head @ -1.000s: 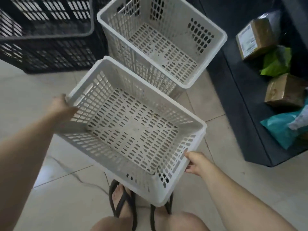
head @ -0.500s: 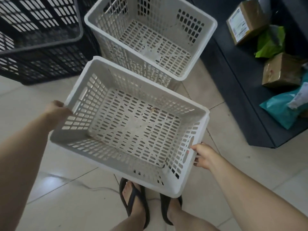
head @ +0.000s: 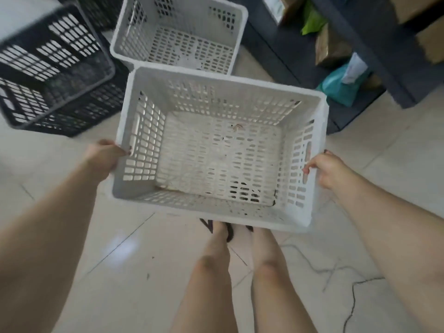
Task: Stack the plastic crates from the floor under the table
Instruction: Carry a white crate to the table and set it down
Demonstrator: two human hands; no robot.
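I hold a white perforated plastic crate (head: 216,150) in the air above my feet, roughly level and empty. My left hand (head: 105,157) grips its left short side at the rim. My right hand (head: 324,169) grips the right short side, fingers hooked in the handle slot. A second white crate (head: 177,32) stands on the tiled floor just beyond the held one, open side up. A black crate (head: 50,68) stands on the floor to the left of that one.
A dark low shelf unit (head: 355,51) runs along the right, holding brown parcels (head: 331,46) and green and teal bags (head: 341,85). A thin dark cable (head: 346,284) lies on the tiles at lower right. My legs (head: 230,272) and sandals are below the crate.
The held crate has risen and turned to sit square in front of me. The view has tilted, so the floor crates now appear farther up and to the left.
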